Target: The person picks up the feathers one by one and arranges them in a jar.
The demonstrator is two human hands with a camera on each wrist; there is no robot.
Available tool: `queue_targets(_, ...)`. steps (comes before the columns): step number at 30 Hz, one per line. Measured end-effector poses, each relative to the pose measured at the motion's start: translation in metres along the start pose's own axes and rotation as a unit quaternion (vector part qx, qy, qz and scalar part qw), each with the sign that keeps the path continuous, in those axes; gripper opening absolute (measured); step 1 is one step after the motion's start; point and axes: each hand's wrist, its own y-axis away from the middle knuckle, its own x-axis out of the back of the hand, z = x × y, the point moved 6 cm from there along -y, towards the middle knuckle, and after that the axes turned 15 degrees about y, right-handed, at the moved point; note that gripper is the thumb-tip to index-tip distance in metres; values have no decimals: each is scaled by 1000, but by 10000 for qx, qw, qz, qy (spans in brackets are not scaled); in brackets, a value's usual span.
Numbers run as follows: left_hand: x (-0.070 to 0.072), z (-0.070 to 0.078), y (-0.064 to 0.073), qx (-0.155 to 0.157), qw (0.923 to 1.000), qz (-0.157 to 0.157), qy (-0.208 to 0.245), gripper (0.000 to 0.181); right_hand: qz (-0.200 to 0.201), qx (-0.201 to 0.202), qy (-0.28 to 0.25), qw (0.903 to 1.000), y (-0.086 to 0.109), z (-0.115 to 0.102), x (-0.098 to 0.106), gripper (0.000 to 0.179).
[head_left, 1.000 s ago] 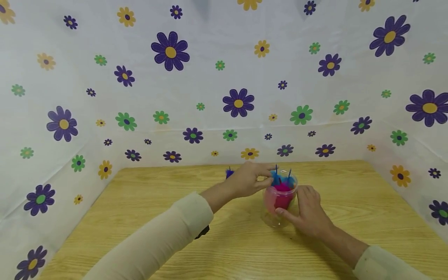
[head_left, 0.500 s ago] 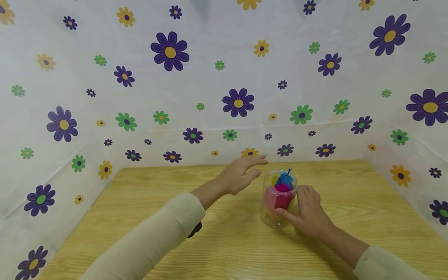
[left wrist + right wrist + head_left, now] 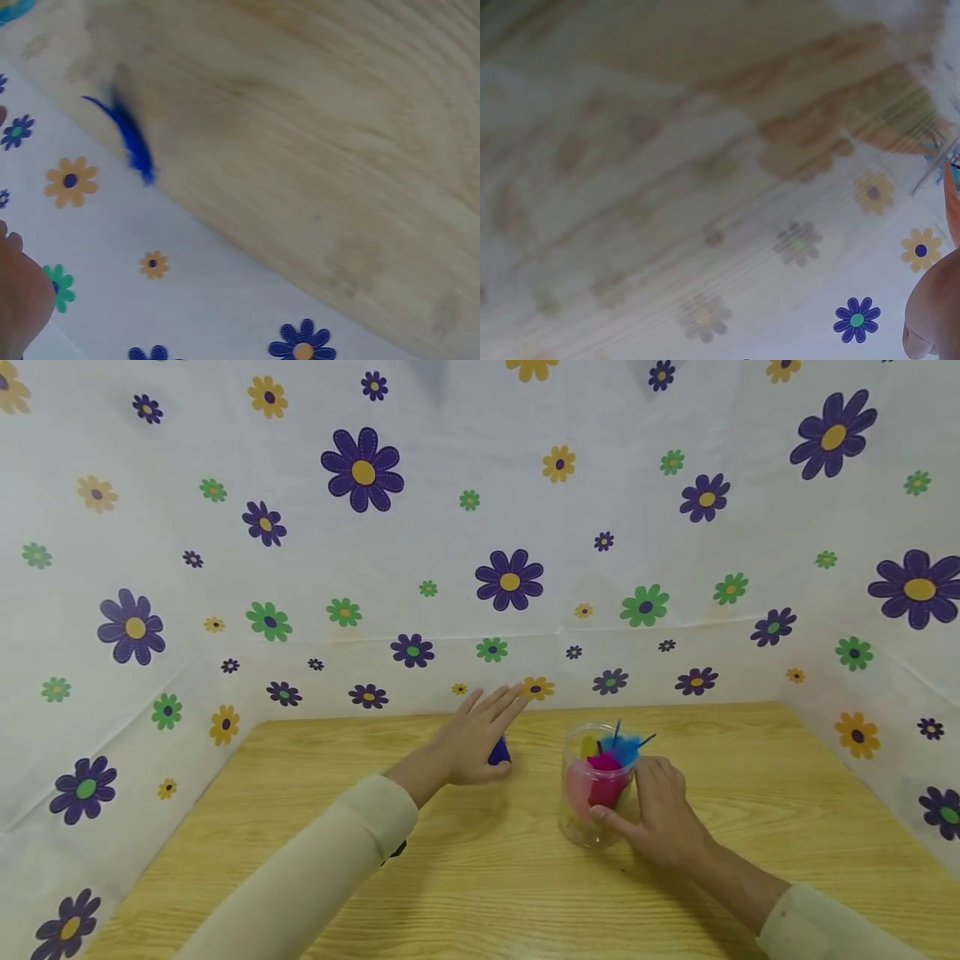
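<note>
A clear plastic jar [image 3: 581,828] stands upright on the table. My right hand [image 3: 667,814] steadies it, thumb on the near side and fingers at the right side. Inside are a magenta feather [image 3: 606,787], a pale pink feather [image 3: 578,787], a bit of yellow [image 3: 588,746] and light-blue feathers [image 3: 622,748] whose quills stick out past the rim. To the left, my left hand [image 3: 468,743] reaches over a dark-blue feather [image 3: 500,752], its fingers spread and straight. The left wrist view shows that feather [image 3: 133,142] lying near the table's edge, apart from the visible hand.
A wooden table [image 3: 495,877] is bounded at the back and sides by a white flower-printed sheet [image 3: 450,543]. The right wrist view catches mostly a blurred clear surface, with part of the hand [image 3: 934,307] at its right edge.
My left hand has left the jar's mouth and moved left to the dark-blue feather. The light-blue feathers in the jar have shifted and lean right. My right hand stays on the jar.
</note>
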Motion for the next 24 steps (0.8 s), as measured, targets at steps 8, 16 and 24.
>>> queue_targets(8,-41,-21,4,637,9938,-489,-766,86,-54,-36,-15,10000,0,0,-1,69)
queue_targets(16,-72,-28,0,1051,9860,-1086,-702,64,-41,-91,37,9999,2,1,-2,73)
queue_targets(24,-86,-28,1,1294,9831,-1246,-352,54,-56,-75,43,9999,1,1,-2,74)
